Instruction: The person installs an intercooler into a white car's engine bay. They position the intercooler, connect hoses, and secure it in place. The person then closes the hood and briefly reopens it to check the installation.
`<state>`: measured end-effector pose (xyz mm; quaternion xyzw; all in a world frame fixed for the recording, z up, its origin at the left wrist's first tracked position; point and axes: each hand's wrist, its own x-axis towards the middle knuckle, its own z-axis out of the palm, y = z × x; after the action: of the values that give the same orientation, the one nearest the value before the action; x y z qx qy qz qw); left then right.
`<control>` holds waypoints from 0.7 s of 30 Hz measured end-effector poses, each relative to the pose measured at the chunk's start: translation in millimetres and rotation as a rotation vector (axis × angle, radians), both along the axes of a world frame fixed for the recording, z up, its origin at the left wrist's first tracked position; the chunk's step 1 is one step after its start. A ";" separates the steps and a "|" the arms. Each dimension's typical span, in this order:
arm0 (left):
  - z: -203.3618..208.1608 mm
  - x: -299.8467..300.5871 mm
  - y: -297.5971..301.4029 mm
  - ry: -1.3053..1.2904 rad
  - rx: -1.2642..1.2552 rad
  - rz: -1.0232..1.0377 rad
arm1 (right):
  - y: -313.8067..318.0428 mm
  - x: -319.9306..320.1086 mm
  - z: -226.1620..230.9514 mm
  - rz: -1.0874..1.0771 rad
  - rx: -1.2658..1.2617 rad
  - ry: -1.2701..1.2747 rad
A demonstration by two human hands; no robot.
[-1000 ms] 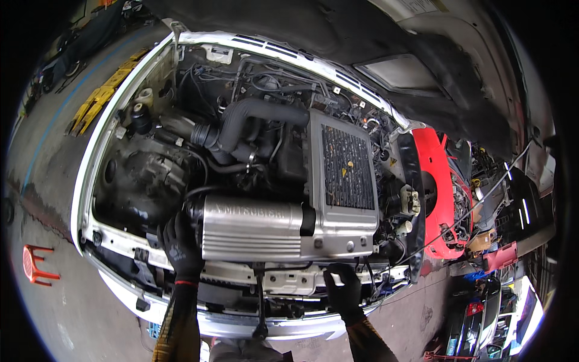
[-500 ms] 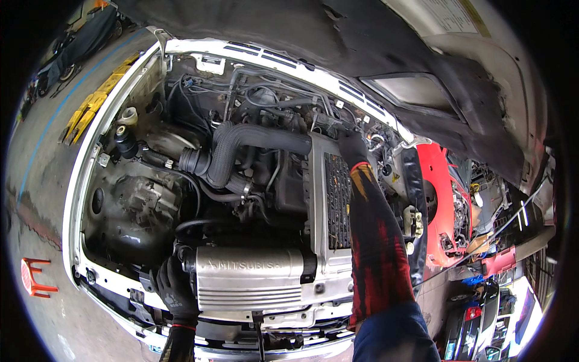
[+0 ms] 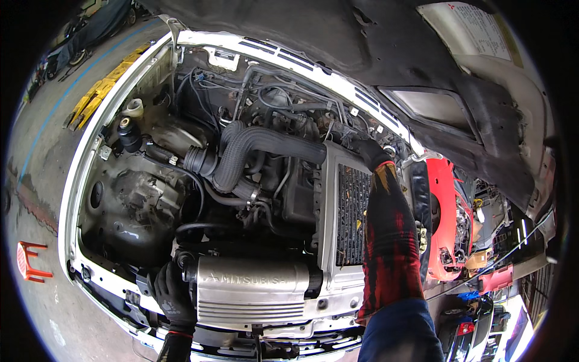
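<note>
A vehicle's engine bay [image 3: 151,199] lies open under me. My right hand [image 3: 369,151], in a dark glove, reaches to the far side, just behind the silver-framed finned cooler [image 3: 351,211]. Its fingers go down among dark pipes and fittings, so what they touch is hidden. My left hand [image 3: 172,295], also gloved, rests at the front edge beside the left end of a ribbed silver metal cover [image 3: 253,289]. Its fingers look apart and bent over the front panel. A thick black ribbed hose [image 3: 271,140] runs from the cooler to the left.
The raised hood [image 3: 301,24] hangs over the far side. A small reservoir [image 3: 128,134] stands at the left of the bay. On the floor are a red stool [image 3: 31,262] and yellow metal ramps or beams [image 3: 99,93]. A red car [image 3: 443,223] stands to the right.
The engine bay has shifted a little to the right in view. My right hand stays behind the cooler, its wrist slightly turned. The left hand keeps its place at the front edge.
</note>
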<state>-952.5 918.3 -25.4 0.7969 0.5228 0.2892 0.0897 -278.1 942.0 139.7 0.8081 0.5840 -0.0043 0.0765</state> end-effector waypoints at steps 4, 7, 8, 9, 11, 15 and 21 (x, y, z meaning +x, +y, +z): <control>-4.8 -0.6 1.5 0.026 0.001 0.027 | 3.2 5.4 0.1 0.275 -0.095 -0.237; -6.2 -0.5 1.3 0.059 0.008 0.031 | 8.2 6.6 -4.8 0.089 -0.108 -0.124; -5.8 -0.9 0.9 0.052 0.011 0.028 | 5.9 7.0 -5.0 0.038 -0.102 -0.094; -5.1 -1.1 0.2 0.059 0.017 0.028 | 6.7 6.7 -7.5 -0.003 -0.116 -0.098; -3.0 -1.6 -0.2 0.019 0.010 0.004 | 0.0 9.8 -8.0 0.128 -0.069 -0.085; 0.2 -1.5 -0.3 0.004 -0.006 0.000 | -5.5 18.1 -21.6 0.184 -0.080 -0.359; 0.7 1.0 0.2 0.022 0.032 0.002 | -7.1 3.5 -39.2 0.273 0.290 -0.360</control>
<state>-951.5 918.4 -24.7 0.8009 0.5197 0.2890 0.0709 -274.5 934.9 100.5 0.7121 0.6591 0.2337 0.0624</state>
